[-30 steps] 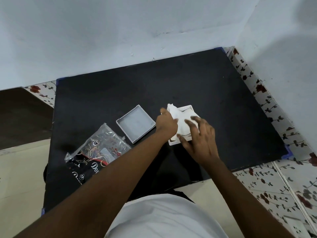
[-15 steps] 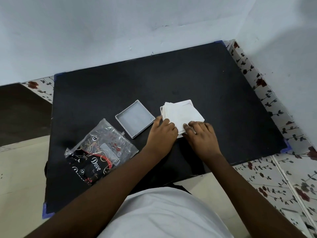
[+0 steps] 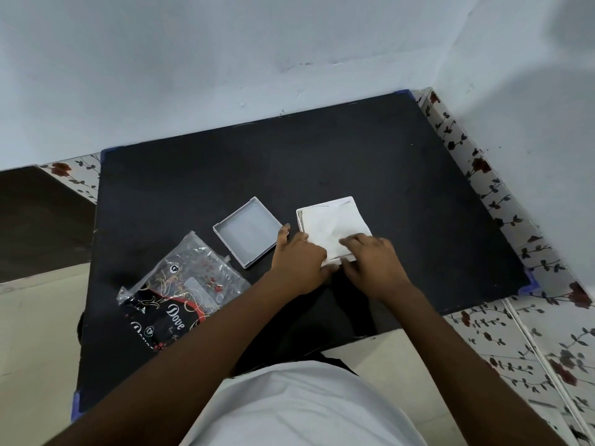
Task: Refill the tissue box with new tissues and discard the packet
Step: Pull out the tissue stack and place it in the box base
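Black table (image 3: 354,162) in a white-walled corner — both hands (image 3: 297,263) (image 3: 375,263), fingers spread flat, press the tissues (image 3: 331,226); packet (image 3: 183,284) at eight o'clock.

Both hands, left hand (image 3: 301,263) and right hand (image 3: 375,263), press tissues (image 3: 331,228) in the tissue box (image 3: 351,201); lid (image 3: 247,231) at nine o'clock, packet (image 3: 180,294) at eight.

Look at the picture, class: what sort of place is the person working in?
Probably a corner of a home room. A small black table stands against plain painted walls, the floor tiles carry a flower pattern, and a tissue box sits on the table.
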